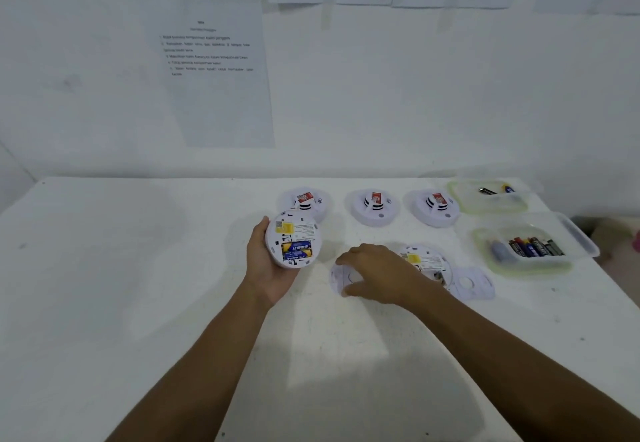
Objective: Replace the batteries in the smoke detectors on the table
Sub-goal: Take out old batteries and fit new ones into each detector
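Detectors sit in a far row of three on the white worktop [138, 285]: left detector [310, 201], middle detector [374, 206] and right detector [435, 206], each dome-up with a red label. The left hand [268, 265] is clamped around a fourth, the held detector [293, 238], lifted clear of the worktop with its back facing up; two batteries [297, 250], blue and yellow, lie in its open bay, and its far edge overlaps the left detector in view. The right hand [375, 277] reaches leftward with fingers spread apart over a round white cover [341, 277] lying flat near the middle; I cannot tell whether the fingers grip it or only touch it. Just behind that wrist lies an open detector [429, 263], back up, partly hidden. A second cover [472, 282] lies just right of it, close to the near tray.

Two clear trays stand at the right edge. The far tray [460, 199] holds a few batteries. The near tray [581, 237] holds a row of loose cells [535, 247] and sits nearly at the worktop's right edge.

Open room is wide on the left half and across the whole near strip under the forearms. The far edge meets a white wall [381, 95] with printed sheets [221, 71] taped on it.
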A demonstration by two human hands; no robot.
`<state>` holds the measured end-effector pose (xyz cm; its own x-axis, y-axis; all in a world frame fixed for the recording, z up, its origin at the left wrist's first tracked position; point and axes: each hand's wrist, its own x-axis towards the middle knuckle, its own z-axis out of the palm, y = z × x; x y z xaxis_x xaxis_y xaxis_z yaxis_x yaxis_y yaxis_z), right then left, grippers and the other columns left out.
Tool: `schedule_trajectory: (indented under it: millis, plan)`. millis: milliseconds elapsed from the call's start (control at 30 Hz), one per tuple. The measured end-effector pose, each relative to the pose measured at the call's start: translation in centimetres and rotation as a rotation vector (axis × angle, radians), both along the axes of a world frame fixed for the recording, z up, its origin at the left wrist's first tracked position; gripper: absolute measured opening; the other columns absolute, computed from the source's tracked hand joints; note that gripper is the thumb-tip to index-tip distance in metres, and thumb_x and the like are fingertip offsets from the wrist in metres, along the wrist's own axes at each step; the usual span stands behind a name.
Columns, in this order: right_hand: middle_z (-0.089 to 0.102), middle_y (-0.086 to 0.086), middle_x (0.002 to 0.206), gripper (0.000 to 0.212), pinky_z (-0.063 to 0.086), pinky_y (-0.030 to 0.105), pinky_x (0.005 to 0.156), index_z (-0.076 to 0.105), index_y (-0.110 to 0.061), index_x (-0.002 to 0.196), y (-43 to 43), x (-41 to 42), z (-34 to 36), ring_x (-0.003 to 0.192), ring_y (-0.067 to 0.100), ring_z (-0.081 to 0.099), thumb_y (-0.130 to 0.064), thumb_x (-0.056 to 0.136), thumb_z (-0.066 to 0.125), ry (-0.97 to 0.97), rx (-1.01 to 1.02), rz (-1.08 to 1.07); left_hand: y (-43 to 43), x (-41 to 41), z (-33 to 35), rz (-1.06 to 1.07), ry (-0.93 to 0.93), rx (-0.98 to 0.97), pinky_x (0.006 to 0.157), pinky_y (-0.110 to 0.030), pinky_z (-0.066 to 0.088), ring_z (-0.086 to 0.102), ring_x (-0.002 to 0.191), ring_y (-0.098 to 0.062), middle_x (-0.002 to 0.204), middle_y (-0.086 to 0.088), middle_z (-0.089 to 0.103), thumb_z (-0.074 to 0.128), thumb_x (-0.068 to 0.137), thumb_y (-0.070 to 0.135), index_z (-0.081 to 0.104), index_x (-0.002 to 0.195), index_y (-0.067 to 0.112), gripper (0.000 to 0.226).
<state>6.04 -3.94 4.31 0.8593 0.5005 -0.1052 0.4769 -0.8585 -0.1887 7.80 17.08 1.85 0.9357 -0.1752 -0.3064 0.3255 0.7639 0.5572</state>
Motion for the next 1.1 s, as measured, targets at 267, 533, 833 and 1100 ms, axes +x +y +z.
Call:
schedule_trajectory:
  millis: [267, 533, 833, 1100]
  plan:
    - [0.072, 0.003, 0.092, 0.037, 0.038, 0.027, 0.067, 0.061, -0.014, 0.118, 0.5, -0.2, -1.0, 0.077, 0.022, 0.065, -0.038, 0.092, 0.050, -0.235, 0.108, 0.013, 0.5, -0.1, -0.1, 0.030, 0.006, -0.022, 0.099, -0.045, 0.047, 0.059, 0.116, -0.032, 0.120, -0.014, 0.069, 0.038, 0.098, 0.048, 0.071, 0.114, 0.015, 0.050]
    - [0.072, 0.007, 0.085, 0.027, 0.037, 0.026, 0.062, 0.061, -0.011, 0.118, 0.2, -0.2, -1.4, 0.065, 0.019, 0.059, -0.021, 0.094, 0.051, -0.244, 0.288, -0.061, 0.2, -0.1, 0.3, 0.043, 0.009, -0.005, 0.086, -0.043, 0.056, 0.063, 0.108, -0.029, 0.110, -0.011, 0.073, 0.036, 0.099, 0.048, 0.078, 0.100, 0.018, 0.052]
    - [0.069, 0.000, 0.075, 0.009, 0.044, 0.023, 0.059, 0.068, -0.011, 0.079, 1.4, -0.7, 2.1, 0.065, 0.008, 0.062, -0.012, 0.087, 0.063, 0.034, 0.974, -0.400, -1.2, -0.3, 0.7, 0.034, -0.002, -0.065, 0.088, -0.043, 0.051, 0.062, 0.109, -0.030, 0.116, -0.013, 0.070, 0.037, 0.098, 0.048, 0.064, 0.121, 0.015, 0.049]
    - [0.073, -0.008, 0.080, 0.009, 0.057, 0.034, 0.072, 0.074, -0.023, 0.084, 3.9, -1.6, 2.9, 0.077, 0.016, 0.068, -0.018, 0.077, 0.077, 0.093, 1.299, -0.557, -4.6, -1.3, 1.1, -0.038, -0.049, -0.114, 0.095, -0.047, 0.049, 0.060, 0.114, -0.035, 0.127, -0.018, 0.064, 0.037, 0.098, 0.048, 0.066, 0.125, 0.013, 0.053]
